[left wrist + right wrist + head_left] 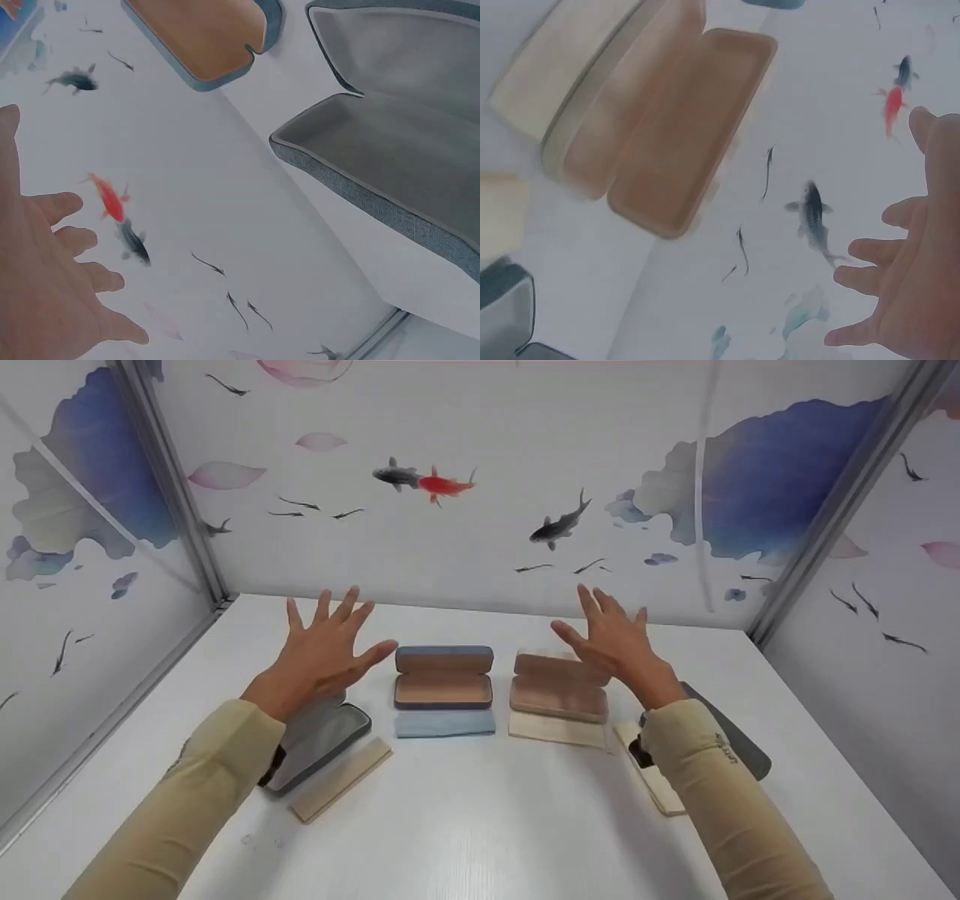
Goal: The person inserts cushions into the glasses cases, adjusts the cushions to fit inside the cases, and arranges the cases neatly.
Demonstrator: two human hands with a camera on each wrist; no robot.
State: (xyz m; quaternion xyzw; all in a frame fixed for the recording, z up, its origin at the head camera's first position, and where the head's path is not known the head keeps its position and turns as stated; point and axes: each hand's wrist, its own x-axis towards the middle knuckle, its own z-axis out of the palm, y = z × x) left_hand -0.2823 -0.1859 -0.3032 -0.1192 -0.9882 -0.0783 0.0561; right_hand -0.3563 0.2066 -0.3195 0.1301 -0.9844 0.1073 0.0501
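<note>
My left hand (322, 649) is spread above the table with nothing in it, up and left of an open blue glasses case (444, 692). Below its wrist an open grey glasses case (319, 746) is partly covered by the sleeve; its grey lining (405, 150) shows in the left wrist view. My right hand (611, 637), fingers spread and holding nothing, overlaps the lid of an open beige glasses case (559, 697) in the head view. Under the right forearm, a dark green case (735, 731) is mostly hidden.
Folded cloths lie before the cases: blue (445, 724), cream (556, 730), tan (341, 780), and another cream cloth (664, 791) beneath the right sleeve. Walls printed with fish enclose the white table (465, 825) at the back (480, 547) and both sides.
</note>
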